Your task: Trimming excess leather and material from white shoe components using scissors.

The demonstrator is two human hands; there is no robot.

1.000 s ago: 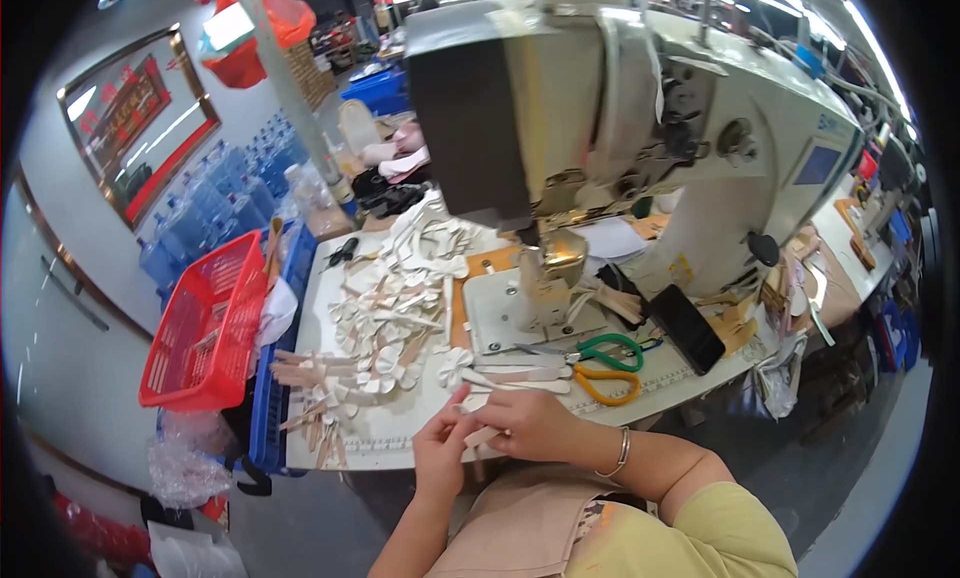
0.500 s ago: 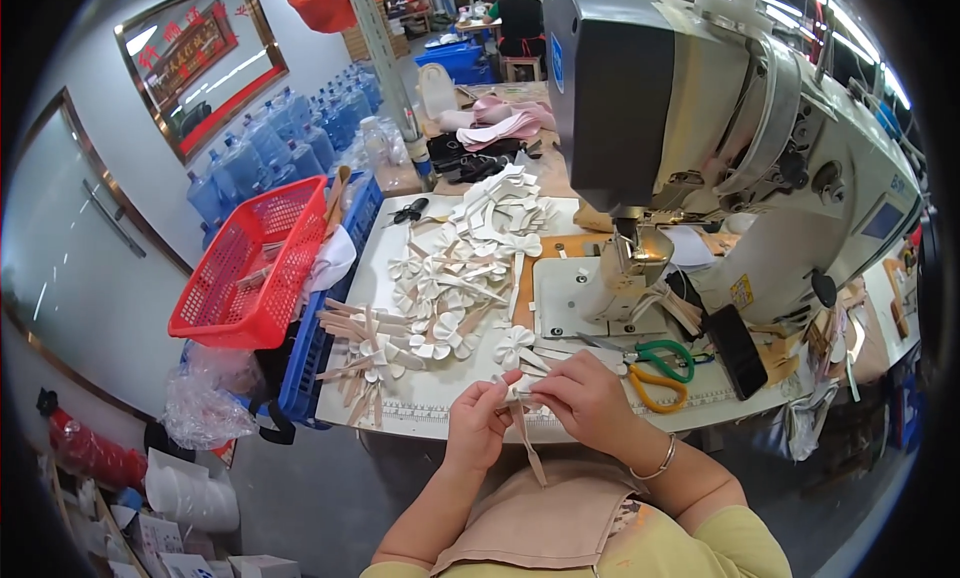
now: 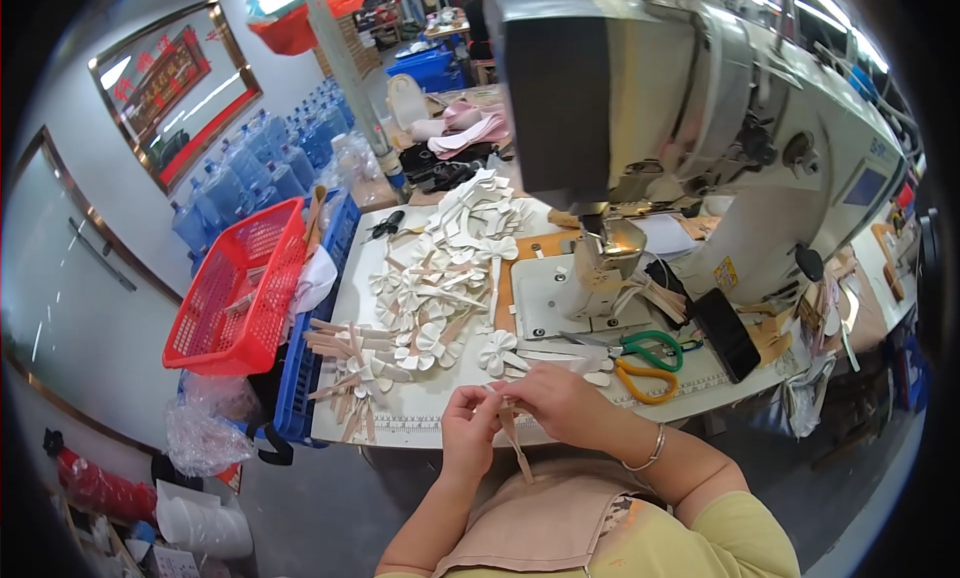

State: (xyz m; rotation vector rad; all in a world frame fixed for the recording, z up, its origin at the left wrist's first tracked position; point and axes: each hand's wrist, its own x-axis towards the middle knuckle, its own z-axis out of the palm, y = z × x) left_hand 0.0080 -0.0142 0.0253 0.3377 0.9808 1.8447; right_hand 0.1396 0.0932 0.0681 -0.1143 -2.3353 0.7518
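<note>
tan strip (image 3: 512,440) pinched between left hand (image 3: 468,418) and right hand (image 3: 556,403) at the worktop (image 3: 440,428) edge; best kept taut and flat, fingertips close together, clear of the white cut pieces (image 3: 440,298).

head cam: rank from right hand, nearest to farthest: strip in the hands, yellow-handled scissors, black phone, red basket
1. Tan strip: pinched at the right hand, between it and the left hand.
2. Yellow-handled scissors: on the table just to its right.
3. Black phone: farther right, by the sewing machine base.
4. Red basket: far left, off the table edge.
</note>
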